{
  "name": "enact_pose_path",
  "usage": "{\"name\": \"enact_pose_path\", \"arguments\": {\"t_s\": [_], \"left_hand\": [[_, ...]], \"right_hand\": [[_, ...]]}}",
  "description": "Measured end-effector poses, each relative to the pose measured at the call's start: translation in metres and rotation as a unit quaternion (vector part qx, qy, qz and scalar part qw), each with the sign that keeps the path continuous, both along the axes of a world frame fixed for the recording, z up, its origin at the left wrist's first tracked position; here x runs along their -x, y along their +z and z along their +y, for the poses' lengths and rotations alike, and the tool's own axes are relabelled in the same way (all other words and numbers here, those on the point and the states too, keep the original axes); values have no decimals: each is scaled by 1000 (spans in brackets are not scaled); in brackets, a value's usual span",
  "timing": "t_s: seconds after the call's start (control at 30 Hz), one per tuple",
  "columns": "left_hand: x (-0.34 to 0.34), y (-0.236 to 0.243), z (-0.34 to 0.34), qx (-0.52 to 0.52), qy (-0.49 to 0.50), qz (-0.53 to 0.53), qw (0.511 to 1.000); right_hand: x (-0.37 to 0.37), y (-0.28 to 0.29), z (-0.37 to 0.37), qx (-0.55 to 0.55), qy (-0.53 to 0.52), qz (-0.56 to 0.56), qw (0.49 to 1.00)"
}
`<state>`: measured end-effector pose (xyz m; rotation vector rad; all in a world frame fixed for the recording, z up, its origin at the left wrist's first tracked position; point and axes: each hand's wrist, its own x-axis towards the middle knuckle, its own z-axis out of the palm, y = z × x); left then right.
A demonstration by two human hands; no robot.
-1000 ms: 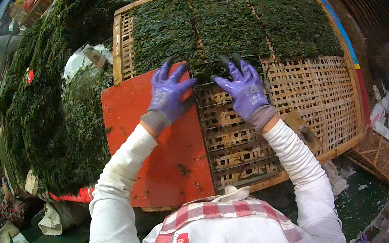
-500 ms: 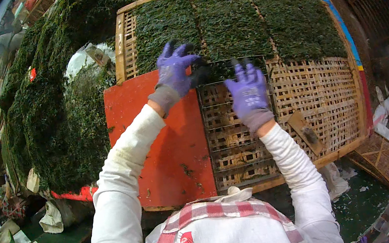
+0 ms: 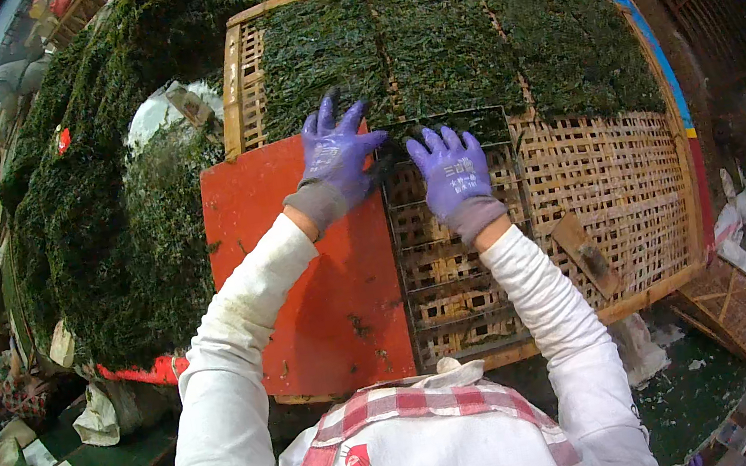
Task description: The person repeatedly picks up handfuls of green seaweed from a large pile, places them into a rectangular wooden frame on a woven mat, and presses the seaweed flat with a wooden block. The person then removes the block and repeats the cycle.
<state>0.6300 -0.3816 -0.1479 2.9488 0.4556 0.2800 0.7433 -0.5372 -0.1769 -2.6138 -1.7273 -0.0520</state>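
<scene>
A big woven rack (image 3: 617, 187) with a wooden edge is seen in the middle of the room, and a blue strip (image 3: 656, 60) is fixed along its right side. The green floor (image 3: 690, 388) is dotted with pale bits. At the right, white bags (image 3: 740, 224) are heaped, and a small rack (image 3: 737, 311) is leaned near the big one. At the left, a tall, dark green pile of seaweed (image 3: 83, 228) is seen, with a pale lump (image 3: 158, 120) tucked into it. A wooden block (image 3: 586, 254) is laid on the bare part of the big rack.

The far half of the big rack is covered by three flat patches of seaweed (image 3: 441, 40). A thin metal frame (image 3: 517, 173) is set on the near half, and some loose seaweed (image 3: 483, 127) is held in its far end. The frame's left side is bordered by a red board (image 3: 317, 309), which is speckled with green scraps.

The left hand (image 3: 336, 163), in a purple glove, is spread wide over the board's far right corner; nothing is seen gripped. The right hand (image 3: 455, 170) is placed over the frame, fingers slightly apart, tips near the loose seaweed. Whether any is pinched cannot be told.
</scene>
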Motion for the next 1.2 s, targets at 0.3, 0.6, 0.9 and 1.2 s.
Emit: {"name": "enact_pose_path", "arguments": {"t_s": [0.3, 0.6, 0.9, 1.2], "left_hand": [[-8, -3, -11, -69, -14, 80, 994], [-9, 1, -13, -71, 30, 94, 993], [-16, -4, -13, -75, 59, 34, 995], [10, 8, 0, -31, 77, -46, 995]], "right_hand": [[-7, 1, -4, 28, 6, 14, 999], [-40, 9, -23, 60, -54, -18, 997], [-47, 17, -34, 55, -67, 4, 996], [-78, 71, -200, 34, -194, 99, 975]]}}
